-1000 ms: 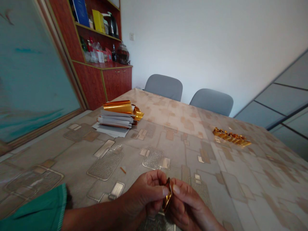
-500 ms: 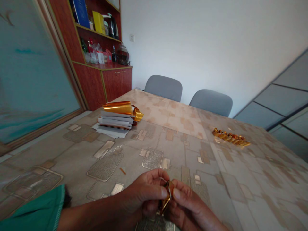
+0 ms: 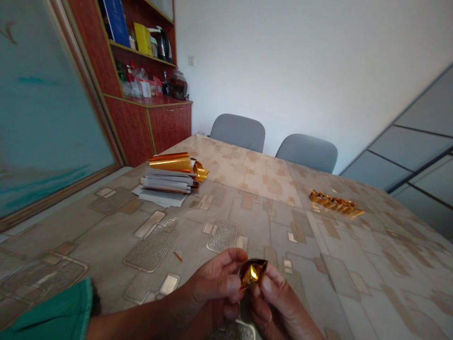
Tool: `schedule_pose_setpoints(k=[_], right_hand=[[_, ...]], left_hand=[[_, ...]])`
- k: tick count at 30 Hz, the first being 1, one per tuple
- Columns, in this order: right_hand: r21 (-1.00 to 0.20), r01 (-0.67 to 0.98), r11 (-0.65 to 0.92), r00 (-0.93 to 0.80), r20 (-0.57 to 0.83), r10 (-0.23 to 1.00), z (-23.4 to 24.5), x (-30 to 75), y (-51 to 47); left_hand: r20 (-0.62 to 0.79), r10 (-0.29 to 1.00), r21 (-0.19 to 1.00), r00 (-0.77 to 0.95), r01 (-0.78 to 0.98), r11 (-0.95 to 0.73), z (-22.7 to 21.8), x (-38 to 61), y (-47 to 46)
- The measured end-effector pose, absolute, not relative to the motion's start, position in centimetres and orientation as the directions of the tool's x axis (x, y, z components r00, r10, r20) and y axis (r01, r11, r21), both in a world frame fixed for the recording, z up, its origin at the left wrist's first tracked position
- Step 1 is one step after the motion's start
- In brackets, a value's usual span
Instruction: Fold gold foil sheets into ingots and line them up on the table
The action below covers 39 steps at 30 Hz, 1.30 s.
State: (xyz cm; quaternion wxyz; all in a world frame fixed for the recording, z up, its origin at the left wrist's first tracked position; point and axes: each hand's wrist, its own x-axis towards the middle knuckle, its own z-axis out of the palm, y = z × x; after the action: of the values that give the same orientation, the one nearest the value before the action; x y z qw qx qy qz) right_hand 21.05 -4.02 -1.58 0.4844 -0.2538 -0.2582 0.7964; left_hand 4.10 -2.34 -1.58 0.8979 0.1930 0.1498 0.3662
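Between my hands, low in the middle of the view, is a folded gold foil paper piece [image 3: 252, 275], shaped like a small boat with a raised centre. My left hand [image 3: 215, 283] pinches its left end with thumb and fingers. Its right end is gripped by my right hand [image 3: 278, 297], thumb on the near side. The piece is held above the table, and its underside is partly hidden by the fingers.
A stack of grey-white and gold foil sheets [image 3: 166, 182] lies at the left on the patterned tablecloth [image 3: 247, 222]. A row of folded gold pieces [image 3: 335, 204] lies at the right. A small orange strip [image 3: 177, 256] is near my left forearm. Two grey chairs [image 3: 237, 132] stand behind.
The gold foil piece has been turned and spread wider, so its shiny raised middle now faces up. My hands have moved slightly apart, each still holding an end.
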Motion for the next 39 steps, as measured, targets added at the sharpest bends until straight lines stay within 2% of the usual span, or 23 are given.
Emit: schedule_pose_setpoints(k=[3, 6, 9, 13, 19, 24, 29, 34, 39], right_hand=[[-0.677, -0.638, -0.367, -0.370, -0.149, 0.917, -1.3, 20.8, -4.1], [-0.674, -0.655, -0.342, -0.337, -0.145, 0.930, -1.6, 20.7, -4.1], [-0.697, -0.620, -0.362, -0.367, -0.151, 0.918, -2.4, 20.7, -4.3], [-0.719, -0.558, -0.415, -0.421, -0.185, 0.888, -2.5, 20.9, -4.5], [-0.639, -0.581, -0.504, -0.538, -0.163, 0.827, -1.4, 21.4, -4.5], [-0.646, -0.579, -0.498, -0.542, -0.151, 0.826, -1.7, 21.8, -4.5], [-0.690, -0.598, -0.408, -0.469, -0.111, 0.876, -1.3, 21.4, -4.3], [-0.751, -0.626, -0.207, -0.351, 0.034, 0.936, -1.7, 20.4, -4.1], [-0.774, -0.606, -0.185, -0.340, 0.041, 0.939, -2.2, 20.0, -4.4]], left_hand=[[-0.078, 0.717, 0.428, 0.693, -0.626, 0.652, -1.8, 4.2, -2.5], [-0.062, 0.711, 0.457, 0.701, -0.613, 0.644, -1.9, 4.4, -2.4], [-0.062, 0.730, 0.483, 0.681, -0.619, 0.619, -2.0, 4.7, -2.3], [-0.034, 0.737, 0.461, 0.676, -0.643, 0.611, -1.7, 4.5, -2.2], [-0.130, 0.668, 0.538, 0.733, -0.513, 0.669, -1.1, 3.9, -2.1], [-0.157, 0.715, 0.579, 0.681, -0.524, 0.625, -1.4, 3.9, -2.1], [-0.166, 0.791, 0.622, 0.589, -0.559, 0.547, -1.4, 3.9, -1.7], [-0.211, 0.812, 0.669, 0.544, -0.525, 0.526, -1.4, 3.9, -1.6], [-0.168, 0.817, 0.663, 0.551, -0.551, 0.507, -1.5, 4.2, -1.8]])
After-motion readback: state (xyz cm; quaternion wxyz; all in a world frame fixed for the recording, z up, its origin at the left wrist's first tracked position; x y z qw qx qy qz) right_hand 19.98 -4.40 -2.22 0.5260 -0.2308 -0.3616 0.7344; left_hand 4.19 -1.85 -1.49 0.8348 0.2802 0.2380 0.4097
